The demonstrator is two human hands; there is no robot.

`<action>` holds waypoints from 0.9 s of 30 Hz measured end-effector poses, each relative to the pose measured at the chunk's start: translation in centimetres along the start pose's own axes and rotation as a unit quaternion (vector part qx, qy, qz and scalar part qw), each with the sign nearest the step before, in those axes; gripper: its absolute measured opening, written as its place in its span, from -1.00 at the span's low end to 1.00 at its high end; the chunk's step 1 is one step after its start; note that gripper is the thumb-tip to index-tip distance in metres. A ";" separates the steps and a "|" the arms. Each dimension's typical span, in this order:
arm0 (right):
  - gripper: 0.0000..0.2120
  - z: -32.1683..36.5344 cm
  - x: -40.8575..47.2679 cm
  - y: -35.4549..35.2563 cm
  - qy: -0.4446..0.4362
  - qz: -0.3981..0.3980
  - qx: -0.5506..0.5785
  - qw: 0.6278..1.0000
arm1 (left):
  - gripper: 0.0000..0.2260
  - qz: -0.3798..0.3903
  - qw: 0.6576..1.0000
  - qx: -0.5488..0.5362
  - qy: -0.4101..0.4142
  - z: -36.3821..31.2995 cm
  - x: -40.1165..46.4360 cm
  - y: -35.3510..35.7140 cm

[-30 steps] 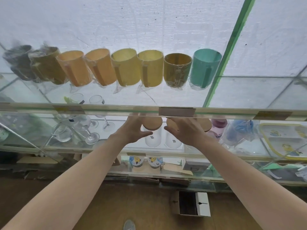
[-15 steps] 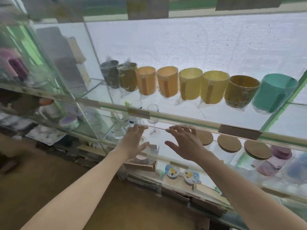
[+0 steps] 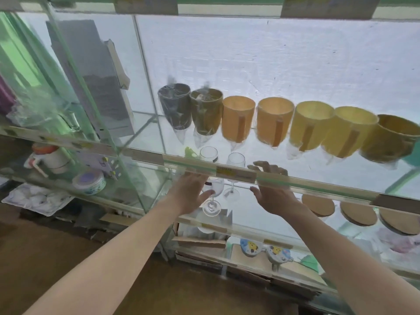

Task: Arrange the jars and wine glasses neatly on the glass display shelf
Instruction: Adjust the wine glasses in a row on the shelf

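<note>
Two clear wine glasses stand on the middle glass shelf [image 3: 261,214]: the nearer wine glass [image 3: 212,196] and a second wine glass [image 3: 234,176] behind it. My left hand [image 3: 189,192] is spread open beside the nearer glass, thumb close to its bowl; contact is unclear. My right hand [image 3: 271,192] is open to the right of the glasses, fingers reaching under the shelf rail above. Three cork-lidded jars [image 3: 318,204] stand further right on the same shelf.
A row of several wrapped coloured mugs [image 3: 272,123] fills the shelf above. The front rail [image 3: 295,180] of that shelf crosses just over my hands. A glass partition [image 3: 127,169] divides off the left bay with a round tin [image 3: 89,181]. Cartoon cups [image 3: 266,250] sit below.
The view has swung left and up. Both hands left the jars and moved left to the wine glasses, staying open.
</note>
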State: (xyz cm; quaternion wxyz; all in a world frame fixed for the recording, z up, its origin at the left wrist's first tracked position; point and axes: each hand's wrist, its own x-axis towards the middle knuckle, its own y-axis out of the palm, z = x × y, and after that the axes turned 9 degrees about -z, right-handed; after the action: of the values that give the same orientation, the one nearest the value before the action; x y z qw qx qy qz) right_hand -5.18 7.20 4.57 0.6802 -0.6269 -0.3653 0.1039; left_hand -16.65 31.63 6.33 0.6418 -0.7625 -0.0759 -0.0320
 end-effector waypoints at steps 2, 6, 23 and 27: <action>-0.44 0.2 0.7 0.6 0.012 -0.023 -0.004 1.000 | -0.52 0.005 1.000 -0.003 0.024 0.5 0.7 -0.2; -0.43 1.1 3.0 1.6 0.026 -0.048 0.020 0.998 | -0.60 0.025 0.997 -0.004 0.068 2.0 2.0 0.1; -0.75 0.4 7.8 3.3 0.136 0.113 0.305 0.936 | -0.72 0.065 0.984 -0.143 0.080 3.6 3.6 2.5; -0.88 0.3 5.9 3.3 0.077 0.063 0.242 0.965 | -0.71 0.047 0.984 -0.157 0.064 3.6 3.7 3.0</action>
State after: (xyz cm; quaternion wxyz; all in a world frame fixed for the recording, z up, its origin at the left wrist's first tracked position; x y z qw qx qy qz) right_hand -0.12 11.56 3.64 0.8298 -0.4714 -0.2355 0.1837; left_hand -12.73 34.99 3.35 0.5183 -0.8529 0.0069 -0.0622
